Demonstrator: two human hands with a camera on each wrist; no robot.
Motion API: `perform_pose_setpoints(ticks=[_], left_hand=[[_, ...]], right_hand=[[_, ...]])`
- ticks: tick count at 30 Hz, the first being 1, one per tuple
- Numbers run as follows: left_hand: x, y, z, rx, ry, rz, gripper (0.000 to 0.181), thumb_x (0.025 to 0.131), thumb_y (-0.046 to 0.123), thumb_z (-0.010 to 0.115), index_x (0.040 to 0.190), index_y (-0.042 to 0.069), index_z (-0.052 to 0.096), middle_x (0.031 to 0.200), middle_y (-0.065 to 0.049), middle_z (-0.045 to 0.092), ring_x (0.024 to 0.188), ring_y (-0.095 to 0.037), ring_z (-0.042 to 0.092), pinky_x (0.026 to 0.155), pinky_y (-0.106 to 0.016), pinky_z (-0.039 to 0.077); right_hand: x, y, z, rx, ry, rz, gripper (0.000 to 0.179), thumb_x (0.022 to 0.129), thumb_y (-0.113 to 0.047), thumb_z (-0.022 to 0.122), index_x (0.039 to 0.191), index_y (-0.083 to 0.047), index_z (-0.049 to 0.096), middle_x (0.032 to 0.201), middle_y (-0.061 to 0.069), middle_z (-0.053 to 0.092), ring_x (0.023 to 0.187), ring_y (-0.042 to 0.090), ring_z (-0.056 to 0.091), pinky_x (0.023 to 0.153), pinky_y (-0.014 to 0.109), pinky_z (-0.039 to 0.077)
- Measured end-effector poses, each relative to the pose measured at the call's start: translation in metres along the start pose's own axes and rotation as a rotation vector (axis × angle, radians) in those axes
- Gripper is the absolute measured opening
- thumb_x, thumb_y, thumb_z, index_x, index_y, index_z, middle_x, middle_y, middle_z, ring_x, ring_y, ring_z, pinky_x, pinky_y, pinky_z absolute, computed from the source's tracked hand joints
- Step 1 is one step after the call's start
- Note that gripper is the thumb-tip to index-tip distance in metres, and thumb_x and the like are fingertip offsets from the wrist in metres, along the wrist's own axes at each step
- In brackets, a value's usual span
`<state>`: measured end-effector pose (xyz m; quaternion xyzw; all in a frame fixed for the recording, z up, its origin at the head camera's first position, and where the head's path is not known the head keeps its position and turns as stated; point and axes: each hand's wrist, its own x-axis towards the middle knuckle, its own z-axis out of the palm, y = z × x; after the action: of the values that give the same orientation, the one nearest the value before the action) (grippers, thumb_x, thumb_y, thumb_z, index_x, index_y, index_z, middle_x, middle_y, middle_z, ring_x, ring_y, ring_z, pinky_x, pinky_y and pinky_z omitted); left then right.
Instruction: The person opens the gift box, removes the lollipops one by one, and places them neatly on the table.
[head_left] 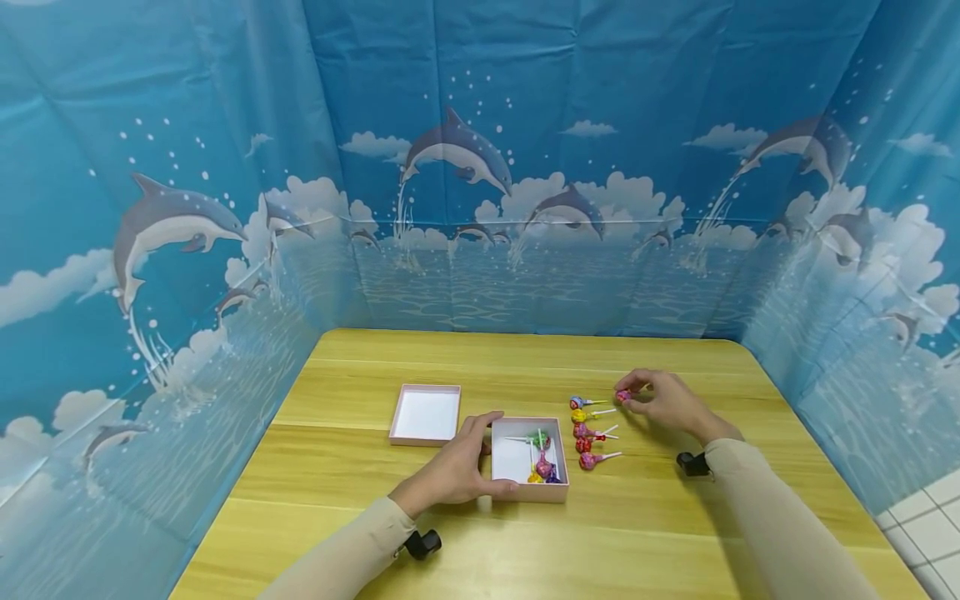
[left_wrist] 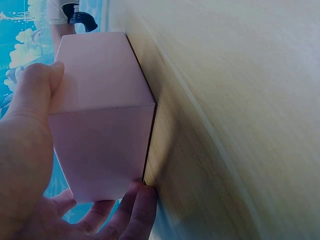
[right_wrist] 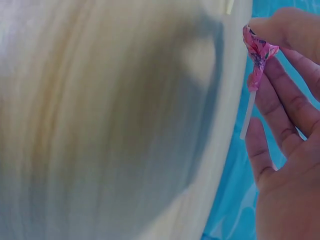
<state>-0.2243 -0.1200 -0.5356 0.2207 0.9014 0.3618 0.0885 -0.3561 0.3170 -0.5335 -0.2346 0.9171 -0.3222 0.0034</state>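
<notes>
My left hand [head_left: 456, 468] grips the pink box [head_left: 529, 493] at its left side, thumb along the front wall and fingers at the back corner, as the left wrist view also shows. Inside the box several wrapped lollipops [head_left: 543, 467] lie toward the right, in green, pink, yellow and purple. My right hand [head_left: 667, 402] pinches a pink-wrapped lollipop [right_wrist: 258, 55] between thumb and fingertips, its white stick pointing back toward the palm. To the left of that hand, a column of lollipops [head_left: 588, 460] lies on the table, sticks pointing right.
A shallow box lid [head_left: 425, 414], white inside with a pink rim, lies on the wooden table [head_left: 360, 525] left of the box. Blue dolphin-print curtains [head_left: 480, 283] stand along the table's back and sides. A black wrist camera [head_left: 693, 464] sits on the right wrist.
</notes>
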Motion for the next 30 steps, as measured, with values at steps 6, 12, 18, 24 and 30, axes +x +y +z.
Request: perform_pose_setpoints(ticks=[6,12,18,24,30], left_hand=[[0.0002,0.0015,-0.0002,-0.006,-0.003,-0.007,0.12,0.095,0.056,0.097,0.185,0.015,0.028,0.166,-0.017,0.052,0.135,-0.025,0.068,0.118,-0.051,0.061],[0.0,0.0022,-0.0009,-0.016,-0.001,-0.008,0.12,0.095,0.056,0.097,0.184,0.016,0.028,0.165,-0.017,0.052,0.133,-0.025,0.068,0.117,-0.051,0.061],[0.0001,0.002,-0.0021,-0.004,-0.003,-0.006,0.119,0.095,0.056,0.096,0.185,0.017,0.028,0.166,-0.017,0.052,0.134,-0.026,0.068,0.118,-0.052,0.061],[0.0003,0.0008,-0.0014,-0.012,-0.005,-0.017,0.12,0.095,0.057,0.096,0.185,0.019,0.027,0.17,-0.016,0.05,0.136,-0.025,0.068,0.12,-0.053,0.06],[-0.0006,0.0007,-0.0011,-0.009,-0.007,-0.02,0.12,0.095,0.056,0.097,0.185,0.018,0.027,0.169,-0.016,0.051,0.136,-0.026,0.069,0.12,-0.053,0.061]], right_hand=[[0.001,0.0056,0.0065,0.021,-0.009,0.04,0.018,0.107,-0.005,0.083,0.124,-0.009,0.084,0.124,0.01,0.084,0.115,0.029,0.077,0.107,0.062,0.067],[0.0,0.0073,0.0073,0.02,-0.013,0.058,0.018,0.109,-0.007,0.083,0.127,-0.008,0.084,0.125,0.011,0.084,0.115,0.029,0.079,0.106,0.058,0.068],[-0.0011,0.0079,0.0048,0.011,-0.017,0.063,0.019,0.109,-0.01,0.083,0.128,-0.007,0.083,0.125,0.014,0.084,0.114,0.029,0.08,0.105,0.056,0.069],[-0.003,0.0064,0.0037,0.01,-0.025,0.068,0.021,0.109,-0.012,0.084,0.13,-0.009,0.083,0.129,0.013,0.084,0.119,0.034,0.079,0.11,0.063,0.065],[-0.003,0.0091,0.0044,0.018,-0.013,0.067,0.022,0.109,-0.01,0.083,0.131,-0.01,0.083,0.13,0.013,0.083,0.118,0.032,0.079,0.111,0.066,0.064]])
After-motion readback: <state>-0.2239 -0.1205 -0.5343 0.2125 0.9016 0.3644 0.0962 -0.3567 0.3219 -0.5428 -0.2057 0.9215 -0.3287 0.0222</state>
